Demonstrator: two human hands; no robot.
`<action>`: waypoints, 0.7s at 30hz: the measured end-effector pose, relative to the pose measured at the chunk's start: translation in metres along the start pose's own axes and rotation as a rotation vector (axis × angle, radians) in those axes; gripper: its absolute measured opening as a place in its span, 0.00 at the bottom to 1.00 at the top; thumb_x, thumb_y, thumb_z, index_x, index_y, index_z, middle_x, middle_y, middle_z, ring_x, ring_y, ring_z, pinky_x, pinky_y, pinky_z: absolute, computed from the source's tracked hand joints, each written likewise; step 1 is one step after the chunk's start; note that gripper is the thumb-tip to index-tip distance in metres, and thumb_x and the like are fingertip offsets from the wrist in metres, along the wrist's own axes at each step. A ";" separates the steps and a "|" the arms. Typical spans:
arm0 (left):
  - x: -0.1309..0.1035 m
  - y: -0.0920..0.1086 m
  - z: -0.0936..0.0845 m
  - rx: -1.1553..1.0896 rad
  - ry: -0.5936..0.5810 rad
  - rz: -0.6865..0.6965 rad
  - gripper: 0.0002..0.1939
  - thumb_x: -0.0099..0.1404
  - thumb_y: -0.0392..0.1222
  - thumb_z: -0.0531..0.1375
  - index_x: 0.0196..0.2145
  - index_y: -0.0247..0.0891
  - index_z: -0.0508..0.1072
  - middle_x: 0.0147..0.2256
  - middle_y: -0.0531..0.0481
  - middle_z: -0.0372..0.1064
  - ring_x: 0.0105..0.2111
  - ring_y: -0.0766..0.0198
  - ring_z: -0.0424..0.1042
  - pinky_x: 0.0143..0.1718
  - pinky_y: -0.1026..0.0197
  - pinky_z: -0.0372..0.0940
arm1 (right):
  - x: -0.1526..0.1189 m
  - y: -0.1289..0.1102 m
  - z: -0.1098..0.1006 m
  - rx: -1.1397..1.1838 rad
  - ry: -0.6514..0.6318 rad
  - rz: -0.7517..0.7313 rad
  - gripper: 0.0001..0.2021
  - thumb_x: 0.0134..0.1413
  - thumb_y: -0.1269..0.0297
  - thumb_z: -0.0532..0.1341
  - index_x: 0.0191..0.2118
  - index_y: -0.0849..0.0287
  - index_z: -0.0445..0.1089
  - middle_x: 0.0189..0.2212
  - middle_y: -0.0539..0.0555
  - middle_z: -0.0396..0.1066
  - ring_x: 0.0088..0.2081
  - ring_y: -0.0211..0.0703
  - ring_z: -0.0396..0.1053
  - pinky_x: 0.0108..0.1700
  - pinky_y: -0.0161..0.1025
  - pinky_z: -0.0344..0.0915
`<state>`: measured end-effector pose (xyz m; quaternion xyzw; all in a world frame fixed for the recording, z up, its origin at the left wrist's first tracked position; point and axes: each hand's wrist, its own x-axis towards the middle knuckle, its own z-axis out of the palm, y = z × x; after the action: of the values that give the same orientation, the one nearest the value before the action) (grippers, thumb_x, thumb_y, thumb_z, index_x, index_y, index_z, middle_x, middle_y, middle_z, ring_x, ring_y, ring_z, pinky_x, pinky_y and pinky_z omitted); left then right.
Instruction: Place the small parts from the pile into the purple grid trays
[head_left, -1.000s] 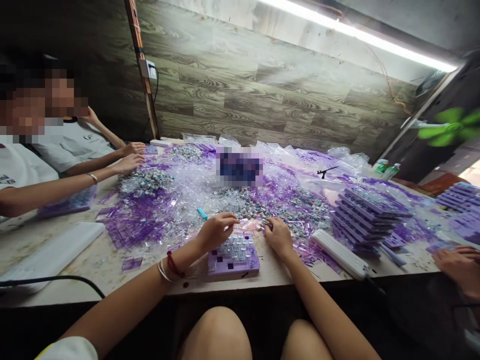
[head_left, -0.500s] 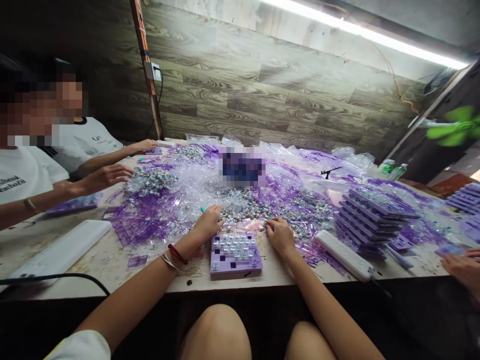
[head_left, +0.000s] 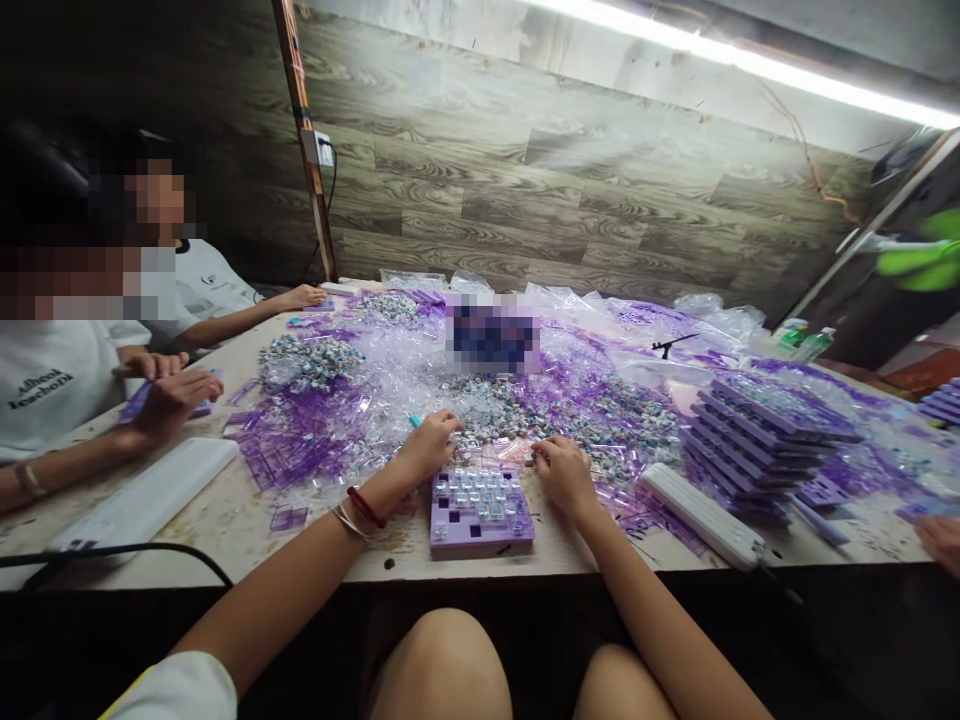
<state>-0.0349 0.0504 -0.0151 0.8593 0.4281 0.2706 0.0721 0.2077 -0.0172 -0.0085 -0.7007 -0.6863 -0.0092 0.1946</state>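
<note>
A purple tray [head_left: 480, 537] with square holes lies flat at the table's front edge. Several clear, keycap-like pieces [head_left: 480, 487] fill many of its holes; a few holes are dark. Just beyond its left corner, my left hand [head_left: 433, 447] is closed around a tool with a teal end [head_left: 415, 421], most of which the hand hides. My right hand [head_left: 564, 475] is to the right of the tray, thumb and fingers pinched together at the edge of a heap of small white and blue parts [head_left: 502, 418]. Whatever sits in that pinch is too small to name.
A stack of filled purple trays [head_left: 750, 450] stands at right beside a white power strip [head_left: 705, 515]. A long white box [head_left: 150, 500] with a black cable lies at left. Purple clear plastic pieces [head_left: 300, 430] cover the middle. Co-workers' hands [head_left: 172, 395] are at left and far right.
The view has shifted slightly. My hands stay near the same spots beside the tray. At left, a co-worker's hand has drawn back from the parts heap to a purple tray.
</note>
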 end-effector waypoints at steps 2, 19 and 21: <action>0.000 0.001 0.000 0.001 -0.016 0.011 0.15 0.55 0.26 0.55 0.39 0.34 0.74 0.42 0.44 0.68 0.46 0.57 0.67 0.51 0.56 0.63 | -0.001 0.000 0.002 0.018 -0.013 -0.012 0.12 0.60 0.68 0.54 0.42 0.54 0.74 0.46 0.56 0.72 0.50 0.51 0.63 0.53 0.50 0.52; 0.002 -0.006 0.012 -0.047 -0.011 0.075 0.14 0.55 0.25 0.54 0.36 0.34 0.74 0.37 0.45 0.70 0.42 0.59 0.68 0.48 0.58 0.64 | 0.000 0.008 0.008 0.085 0.102 -0.154 0.10 0.55 0.73 0.57 0.32 0.56 0.75 0.38 0.53 0.73 0.41 0.46 0.69 0.58 0.65 0.40; 0.002 -0.005 0.011 -0.047 -0.017 0.069 0.13 0.55 0.26 0.55 0.36 0.34 0.74 0.37 0.46 0.70 0.42 0.59 0.68 0.48 0.58 0.64 | 0.000 0.010 0.011 0.087 0.117 -0.198 0.10 0.55 0.74 0.56 0.31 0.57 0.74 0.37 0.53 0.72 0.40 0.45 0.70 0.59 0.65 0.40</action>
<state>-0.0321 0.0562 -0.0257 0.8738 0.3910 0.2757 0.0867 0.2146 -0.0141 -0.0214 -0.6187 -0.7394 -0.0395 0.2625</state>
